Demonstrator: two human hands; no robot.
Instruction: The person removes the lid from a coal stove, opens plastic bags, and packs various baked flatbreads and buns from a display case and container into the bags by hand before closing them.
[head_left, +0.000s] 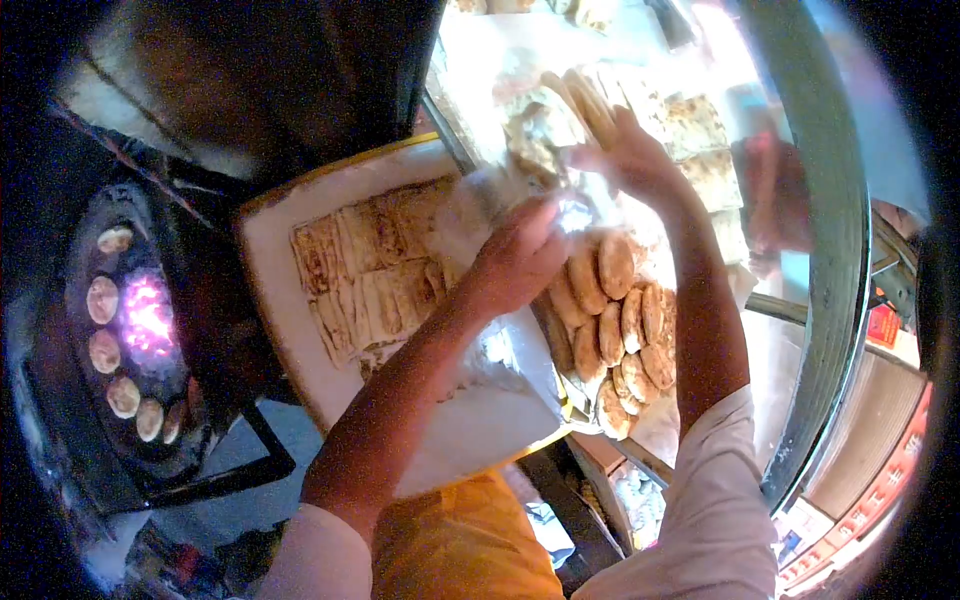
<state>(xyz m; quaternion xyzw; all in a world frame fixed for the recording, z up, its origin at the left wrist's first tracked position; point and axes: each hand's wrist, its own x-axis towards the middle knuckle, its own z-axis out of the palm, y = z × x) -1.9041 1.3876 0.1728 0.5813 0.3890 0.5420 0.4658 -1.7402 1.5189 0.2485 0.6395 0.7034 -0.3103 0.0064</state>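
Near the middle, my left hand [520, 252] has its fingers closed on the edge of a clear plastic bag [575, 212], which shines in the light. My right hand [625, 158] is at the other side of the bag, its fingers curled around long golden-brown bread pieces [585, 105] at the bag's mouth. Just below both hands lie several oval browned breads [612, 320] in a pile. To the left of my left hand, flat browned pastries [375, 260] rest in rows on a white board [430, 450].
A round oven [135, 400] with glowing coals and several round breads along its edge stands at the far left. A glass case frame [840, 250] runs down the right side. More flat breads [695, 130] lie beyond my right hand.
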